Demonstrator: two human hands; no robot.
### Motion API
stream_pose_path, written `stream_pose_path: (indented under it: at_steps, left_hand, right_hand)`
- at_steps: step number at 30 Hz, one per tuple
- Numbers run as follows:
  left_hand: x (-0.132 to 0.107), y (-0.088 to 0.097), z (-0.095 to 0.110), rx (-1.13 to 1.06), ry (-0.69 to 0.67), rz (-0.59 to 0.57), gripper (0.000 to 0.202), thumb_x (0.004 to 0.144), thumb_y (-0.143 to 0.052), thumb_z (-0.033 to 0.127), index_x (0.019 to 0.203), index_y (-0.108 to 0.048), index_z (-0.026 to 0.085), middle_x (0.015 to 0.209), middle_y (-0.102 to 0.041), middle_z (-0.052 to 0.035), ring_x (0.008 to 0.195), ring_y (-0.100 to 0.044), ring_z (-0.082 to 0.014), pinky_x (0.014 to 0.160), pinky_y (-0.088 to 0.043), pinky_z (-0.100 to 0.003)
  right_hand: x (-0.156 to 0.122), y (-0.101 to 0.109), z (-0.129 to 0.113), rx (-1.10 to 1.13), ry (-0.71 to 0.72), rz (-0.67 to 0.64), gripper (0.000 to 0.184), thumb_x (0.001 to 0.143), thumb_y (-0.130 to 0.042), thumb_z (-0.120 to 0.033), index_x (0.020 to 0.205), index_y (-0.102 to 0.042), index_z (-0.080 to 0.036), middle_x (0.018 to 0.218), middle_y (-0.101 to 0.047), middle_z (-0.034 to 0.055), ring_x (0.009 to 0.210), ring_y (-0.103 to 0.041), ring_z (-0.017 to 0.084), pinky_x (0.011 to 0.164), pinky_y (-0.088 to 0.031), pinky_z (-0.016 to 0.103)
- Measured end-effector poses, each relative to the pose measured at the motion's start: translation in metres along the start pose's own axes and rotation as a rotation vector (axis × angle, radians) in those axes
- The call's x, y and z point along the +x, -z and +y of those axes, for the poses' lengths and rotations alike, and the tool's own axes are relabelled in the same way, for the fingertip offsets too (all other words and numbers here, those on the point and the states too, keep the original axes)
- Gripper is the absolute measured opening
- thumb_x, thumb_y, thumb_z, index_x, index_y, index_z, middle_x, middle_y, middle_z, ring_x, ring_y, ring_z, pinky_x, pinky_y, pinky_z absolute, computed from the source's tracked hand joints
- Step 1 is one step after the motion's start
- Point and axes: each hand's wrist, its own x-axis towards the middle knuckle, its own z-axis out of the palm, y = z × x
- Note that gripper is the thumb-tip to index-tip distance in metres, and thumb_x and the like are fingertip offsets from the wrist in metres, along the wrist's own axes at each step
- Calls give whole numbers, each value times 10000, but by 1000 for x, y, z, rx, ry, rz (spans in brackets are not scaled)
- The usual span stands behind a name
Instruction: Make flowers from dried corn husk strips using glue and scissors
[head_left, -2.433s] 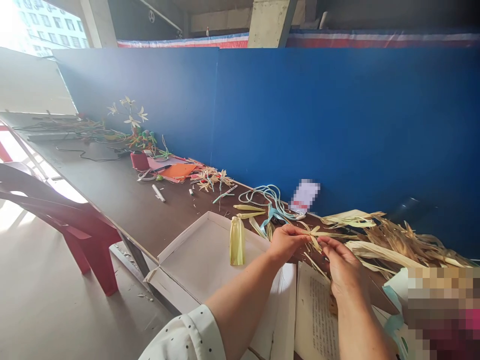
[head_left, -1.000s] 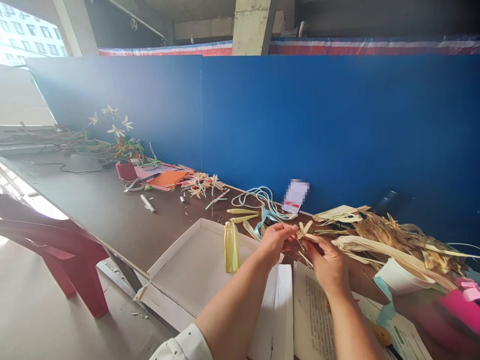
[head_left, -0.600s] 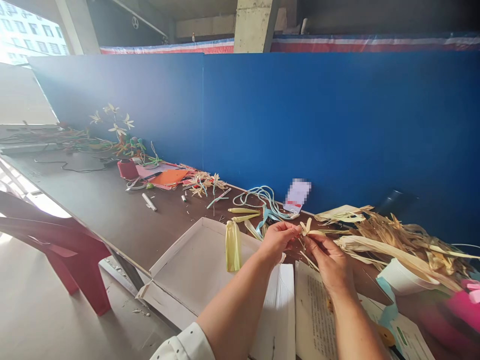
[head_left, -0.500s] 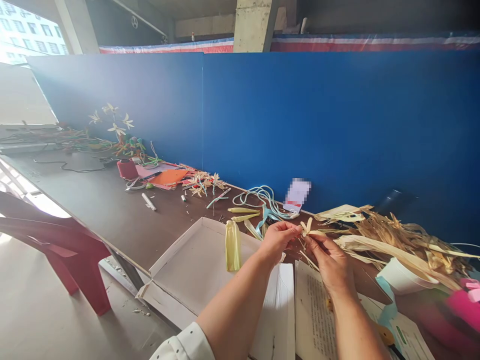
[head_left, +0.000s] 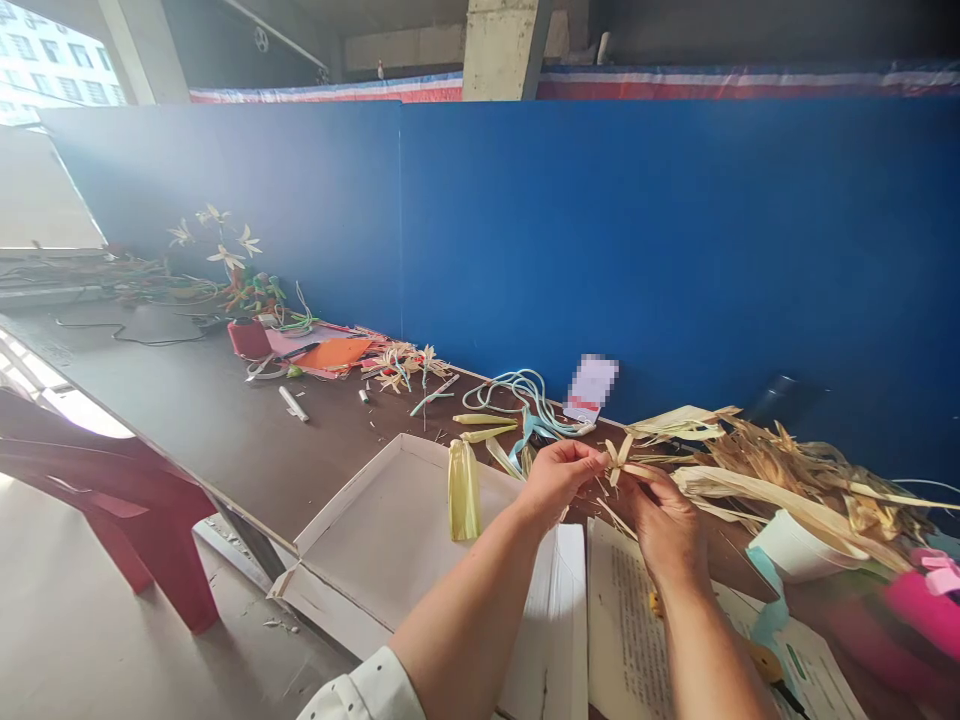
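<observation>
Both my hands meet over the brown table point(head_left: 225, 420), just past an open white cardboard box point(head_left: 390, 520). Between them is a small flower made of pale dried leaf strips point(head_left: 619, 457). My left hand point(head_left: 559, 478) pinches it from the left with fingertips closed. From the right, my right hand point(head_left: 664, 515) grips the flower's base and its loose strips, fingers curled. A glossy yellow folded leaf bundle point(head_left: 463, 489) stands in the box beside my left hand.
A heap of dried husk strips point(head_left: 795, 480) and a white cup point(head_left: 793, 546) lie to the right. Light blue cords point(head_left: 529, 400), finished leaf flowers point(head_left: 409, 362), coloured paper point(head_left: 341, 352) and a red pot point(head_left: 249, 338) line the blue partition point(head_left: 637, 250). A printed sheet point(head_left: 637, 620) lies under my right wrist. A red chair point(head_left: 112, 490) stands at left.
The long loose strips spread between my hands earlier are now drawn into a small compact flower. My hands have stayed close together, working it with small finger movements.
</observation>
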Motion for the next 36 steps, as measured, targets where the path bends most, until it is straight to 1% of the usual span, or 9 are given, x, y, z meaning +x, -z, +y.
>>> stream_pose_path:
  at_steps: [9,17,21,24,27,29,31,33,36]
  left_hand:
    - [3,1,-5,51,16,-14,464,576,-754,534,664,-529,138,605,-542,18,456,-385,-33,460,-282,-196]
    - [1,-2,-2,38,22,19,453,562,-766,508,626,-508,141,569,-531,14,440,-383,-37,455,-282,-194]
    - [2,-1,-1,64,-18,97,397,628,-727,501,691,-586,135,597,-537,14,492,-428,-54,483,-326,-194]
    - [3,0,0,152,-167,204,328,710,-681,465,793,-656,149,693,-582,-4,623,-513,-89,588,-408,-218]
    - [1,0,-1,403,-421,260,207,754,-674,376,762,-689,169,783,-608,-31,774,-560,-133,725,-448,-265]
    - [0,-1,-3,599,-602,264,122,755,-689,312,746,-702,190,813,-620,-36,845,-564,-154,806,-443,-299]
    - [-2,-2,-4,759,-738,241,59,756,-697,268,764,-711,211,828,-637,-33,864,-561,-160,841,-430,-319]
    - [-2,-3,-6,875,-820,207,48,769,-688,252,796,-717,224,838,-649,-30,850,-559,-158,833,-428,-324]
    - [-3,-2,-8,978,-863,194,78,794,-666,265,839,-720,230,854,-655,-31,839,-556,-156,819,-428,-328]
  right_hand:
    - [-1,0,3,12,43,7,211,763,-675,-432,856,-733,-251,942,-696,35,902,-618,215,902,-434,393]
    - [-3,-1,5,21,-39,30,252,751,-679,-446,883,-728,-237,961,-697,38,919,-618,223,907,-430,392]
    - [-2,-2,3,-21,-29,68,257,738,-679,-444,858,-730,-222,928,-703,51,896,-626,230,887,-441,396]
    - [-3,-1,2,-95,14,119,244,750,-663,-423,858,-731,-216,918,-705,61,888,-629,231,869,-448,388]
    - [-4,-1,1,-160,69,134,231,766,-647,-407,854,-734,-211,905,-703,68,867,-630,229,833,-462,381]
    - [-5,-1,1,-192,95,142,218,771,-641,-396,833,-734,-209,890,-700,68,845,-631,228,805,-470,378]
    - [-5,-1,3,-219,98,148,200,777,-636,-377,828,-732,-210,891,-695,65,839,-630,226,784,-474,374]
    - [-6,-2,6,-233,97,148,181,785,-631,-350,848,-732,-213,904,-691,60,847,-628,223,776,-477,368]
    - [-6,-3,10,-233,120,155,162,794,-626,-323,855,-729,-214,907,-687,56,858,-629,217,778,-480,362]
